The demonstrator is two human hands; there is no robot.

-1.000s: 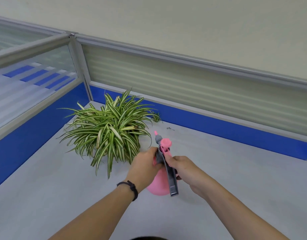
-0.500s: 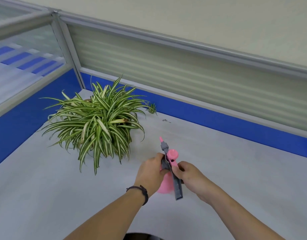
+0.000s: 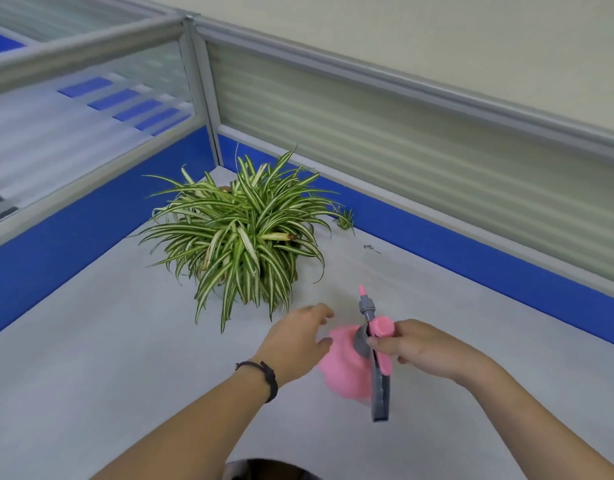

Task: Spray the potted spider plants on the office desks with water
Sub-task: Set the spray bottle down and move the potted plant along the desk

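Note:
A spider plant [image 3: 239,237] with striped green and white leaves stands in the far left corner of the grey desk [image 3: 90,341]; its pot is hidden under the leaves. A pink spray bottle [image 3: 347,368] with a grey head and long grey trigger is held in front of the plant, nozzle pointing up and away. My right hand [image 3: 419,348] grips the bottle's head by the pink cap. My left hand [image 3: 298,341] is just off the bottle's left side, fingers apart, holding nothing. A dark band is on my left wrist.
Blue and frosted partition walls [image 3: 402,161] close the desk at the back and on the left. A small plantlet [image 3: 345,220] lies on the desk by the back wall, right of the plant. A small dark speck [image 3: 369,248] lies nearby.
My left hand has let go of the bottle and opened beside it. My right hand keeps hold of the bottle's head. The view has swung left, so the plant sits more central.

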